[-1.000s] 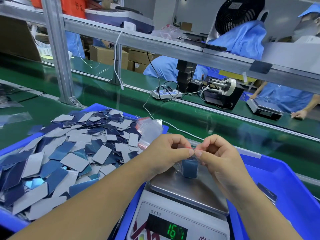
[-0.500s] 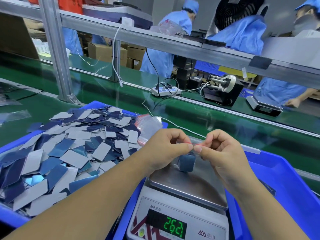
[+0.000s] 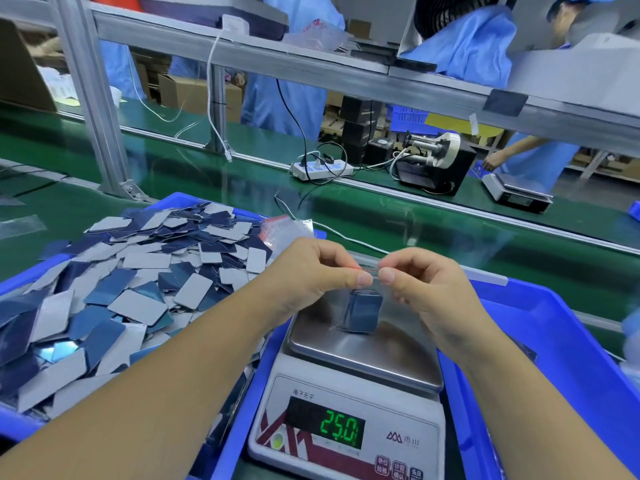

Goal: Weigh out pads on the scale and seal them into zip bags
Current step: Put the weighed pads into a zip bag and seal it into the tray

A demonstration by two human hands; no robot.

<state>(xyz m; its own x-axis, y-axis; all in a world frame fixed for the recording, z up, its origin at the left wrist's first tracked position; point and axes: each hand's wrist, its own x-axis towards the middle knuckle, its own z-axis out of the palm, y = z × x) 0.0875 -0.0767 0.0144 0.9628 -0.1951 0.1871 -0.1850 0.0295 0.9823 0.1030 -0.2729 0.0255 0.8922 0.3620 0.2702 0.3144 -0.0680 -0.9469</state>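
Blue and grey pads; blue trays; green scale digits; green belt

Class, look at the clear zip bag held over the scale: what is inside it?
The zip bag, pinched by the left hand and right hand, holds a small stack of blue pads. Their count is hidden.

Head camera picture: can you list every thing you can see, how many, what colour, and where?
clear plastic zip bag with a red strip: one, holds blue pads, above the scale pan
grey digital scale with green digits: one, front centre
blue and grey rectangular pads: many, heaped in the left tray
blue plastic trays: two, left and right
spare clear zip bags: a few, behind the heap
white power strip: one, on the green belt
second grey scale: one, far right
black fan: one, top shelf
people in blue coats: several, behind
left hand, right hand: two hands, pinching the bag's top
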